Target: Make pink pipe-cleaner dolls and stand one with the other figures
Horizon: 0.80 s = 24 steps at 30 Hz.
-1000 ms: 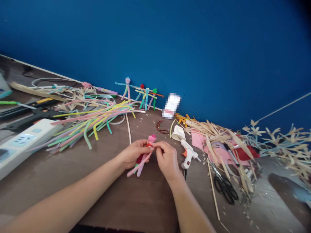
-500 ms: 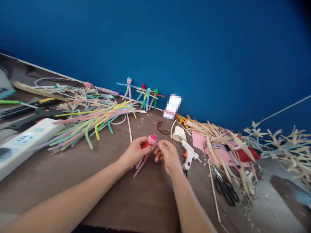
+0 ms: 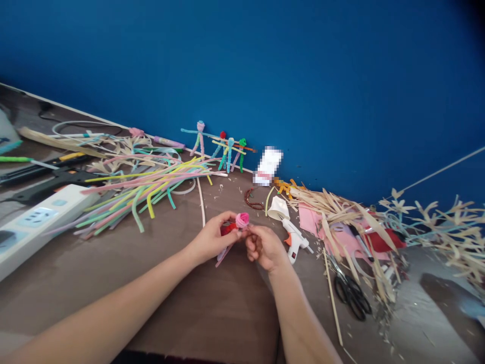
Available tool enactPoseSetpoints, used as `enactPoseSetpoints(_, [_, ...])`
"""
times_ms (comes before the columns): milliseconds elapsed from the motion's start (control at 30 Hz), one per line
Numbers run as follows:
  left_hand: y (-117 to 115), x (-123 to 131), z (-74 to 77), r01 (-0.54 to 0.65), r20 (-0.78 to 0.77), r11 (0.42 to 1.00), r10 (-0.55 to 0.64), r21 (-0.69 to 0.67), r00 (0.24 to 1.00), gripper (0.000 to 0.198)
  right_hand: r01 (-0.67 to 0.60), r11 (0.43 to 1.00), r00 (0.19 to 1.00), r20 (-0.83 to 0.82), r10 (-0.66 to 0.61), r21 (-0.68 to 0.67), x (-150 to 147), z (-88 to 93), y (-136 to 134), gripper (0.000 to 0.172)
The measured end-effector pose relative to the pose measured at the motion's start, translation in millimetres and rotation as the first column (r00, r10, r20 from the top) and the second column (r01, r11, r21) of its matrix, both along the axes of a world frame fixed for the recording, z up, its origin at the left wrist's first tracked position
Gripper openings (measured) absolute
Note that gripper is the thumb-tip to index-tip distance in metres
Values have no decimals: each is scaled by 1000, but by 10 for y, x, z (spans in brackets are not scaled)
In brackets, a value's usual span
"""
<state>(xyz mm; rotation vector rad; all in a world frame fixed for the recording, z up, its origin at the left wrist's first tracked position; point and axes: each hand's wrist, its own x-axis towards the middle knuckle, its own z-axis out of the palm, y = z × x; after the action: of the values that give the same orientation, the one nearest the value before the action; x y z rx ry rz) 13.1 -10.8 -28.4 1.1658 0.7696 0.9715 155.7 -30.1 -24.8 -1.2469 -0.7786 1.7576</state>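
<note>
My left hand (image 3: 210,239) is closed around a small pipe-cleaner figure (image 3: 242,220) over the middle of the table. Its round pink top sticks up past my fingers. Some red shows inside my grip, and light purple and pink ends hang below it. My right hand (image 3: 265,247) pinches at the figure's right side, just under the pink top, with the other fingers curled in. What exactly lies between those fingertips is too small to see. Close by on the right lies a white glue gun (image 3: 295,240), with a white cup (image 3: 279,208) tipped at its nozzle.
Several pipe-cleaner dolls (image 3: 230,151) lean at the blue wall. Pastel pipe cleaners (image 3: 151,187) and a white power strip (image 3: 41,222) lie left. On the right are black-handled scissors (image 3: 352,293), pink sheets (image 3: 310,220) and dry straw strips (image 3: 326,205). A bead bracelet (image 3: 253,199) lies behind my hands.
The figure has shifted slightly right and turned, so its pink top faces me more and its hanging ends show less. My right fingertips have moved in against it.
</note>
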Motion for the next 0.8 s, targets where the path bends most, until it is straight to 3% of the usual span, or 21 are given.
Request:
enactPoseSetpoints(133, [-5, -16, 19, 5, -46, 992, 1, 129, 999, 17, -7, 1000, 998, -68, 6, -11, -3, -7, -4, 22])
enactPoseSetpoints(300, [-38, -63, 49, -86, -89, 907, 134, 411, 987, 14, 78, 993, 986, -151, -63, 89, -59, 65, -46, 16])
enactPoseSetpoints(367, [-64, -59, 59, -131, -81, 900, 180, 416, 980, 14, 111, 984, 981, -173, -86, 139, -86, 95, -61, 15])
enactPoseSetpoints(533, [-71, 6, 9, -206, 14, 974, 205, 96, 979, 20, 199, 946, 979, -92, -181, 257, -148, 65, -53, 15])
enactPoseSetpoints(667, [-26, 47, -77, -99, 90, 987, 111, -130, 990, 21, 242, 892, 945, 115, -306, 382, -174, -31, -30, 12])
enactPoseSetpoints(800, [11, 59, -114, 26, 206, 947, 43, -320, 978, 18, 165, 837, 856, 346, -384, 522, -177, -83, -41, 8])
